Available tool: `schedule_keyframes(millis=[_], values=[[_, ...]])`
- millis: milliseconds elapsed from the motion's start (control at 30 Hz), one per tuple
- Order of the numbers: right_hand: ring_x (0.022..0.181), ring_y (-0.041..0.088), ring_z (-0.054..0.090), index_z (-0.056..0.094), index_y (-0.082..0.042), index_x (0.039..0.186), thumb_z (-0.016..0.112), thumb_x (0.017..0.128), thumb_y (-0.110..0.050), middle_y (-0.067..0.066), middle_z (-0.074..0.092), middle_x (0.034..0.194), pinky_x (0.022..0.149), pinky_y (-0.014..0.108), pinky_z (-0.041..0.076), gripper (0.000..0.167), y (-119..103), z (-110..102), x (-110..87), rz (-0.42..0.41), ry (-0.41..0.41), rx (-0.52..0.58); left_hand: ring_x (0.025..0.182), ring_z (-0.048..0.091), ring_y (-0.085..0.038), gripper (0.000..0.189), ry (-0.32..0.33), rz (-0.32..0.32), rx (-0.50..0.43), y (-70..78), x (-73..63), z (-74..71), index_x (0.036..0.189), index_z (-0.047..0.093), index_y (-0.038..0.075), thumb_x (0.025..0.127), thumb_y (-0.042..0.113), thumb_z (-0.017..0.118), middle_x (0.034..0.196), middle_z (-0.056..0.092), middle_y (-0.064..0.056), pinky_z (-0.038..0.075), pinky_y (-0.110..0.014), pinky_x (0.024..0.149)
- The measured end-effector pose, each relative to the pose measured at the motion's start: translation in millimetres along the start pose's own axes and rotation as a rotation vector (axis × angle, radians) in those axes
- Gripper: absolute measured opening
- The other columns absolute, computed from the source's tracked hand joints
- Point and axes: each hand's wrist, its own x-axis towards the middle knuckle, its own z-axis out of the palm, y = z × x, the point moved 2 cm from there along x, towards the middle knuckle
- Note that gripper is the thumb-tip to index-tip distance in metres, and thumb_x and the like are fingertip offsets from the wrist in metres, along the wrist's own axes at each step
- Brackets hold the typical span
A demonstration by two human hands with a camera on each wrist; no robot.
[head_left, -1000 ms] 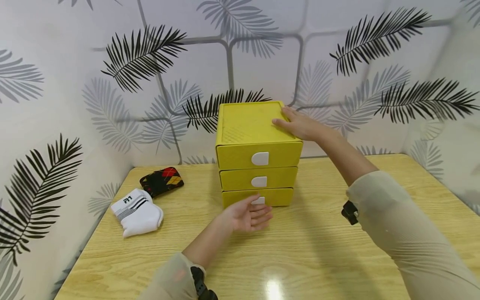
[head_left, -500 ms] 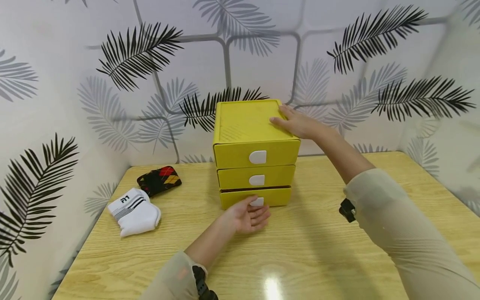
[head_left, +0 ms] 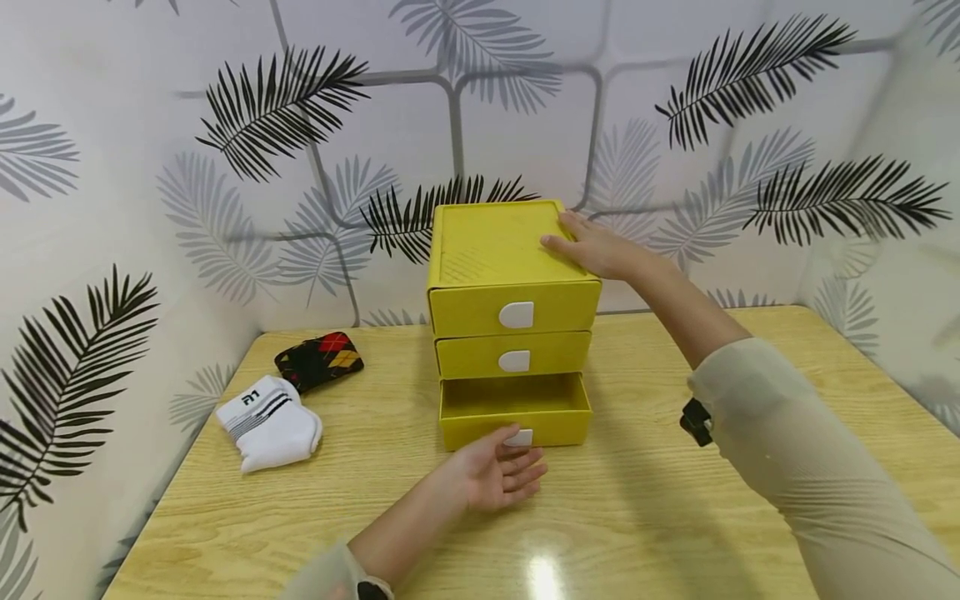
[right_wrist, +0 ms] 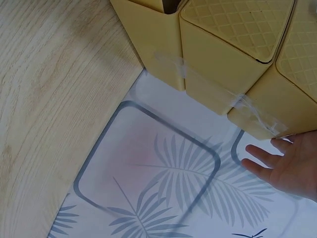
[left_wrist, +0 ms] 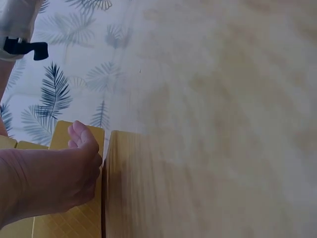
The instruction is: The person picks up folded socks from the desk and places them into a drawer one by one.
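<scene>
Yellow btm. drawer [head_left: 471, 430], part-out; best drawn level, cabinet [head_left: 491, 242] braced. L hand [head_left: 491, 475]: thumb at white tab [head_left: 524, 437], grip unclear; R hand [head_left: 602, 248]: unclenched, on cabinet edge.

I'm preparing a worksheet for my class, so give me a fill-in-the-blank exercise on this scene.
Counting from the top, the left hand is at drawer number ____.
The right hand touches a drawer unit coloured ____.
The white sock lies on the person's ____ side of that unit.
Missing words: three; yellow; left.
</scene>
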Motion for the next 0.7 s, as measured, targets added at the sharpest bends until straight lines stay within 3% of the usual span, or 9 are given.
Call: schedule_keyframes(millis=[700], values=[[0.136,0.032,-0.004,-0.001,-0.004,0.147,0.026,0.095,-0.056,0.017,-0.006,0.151,0.107,0.050,0.000,0.079,2,1,1.6,-0.011,0.008,0.002,0.102,0.055,-0.027,0.048,-0.049,-0.030,0.044,-33.6,-33.8,-1.7,0.123,0.039,-0.003,0.095,0.035,0.049,0.106,0.059,-0.010,0.040,-0.040,0.093]])
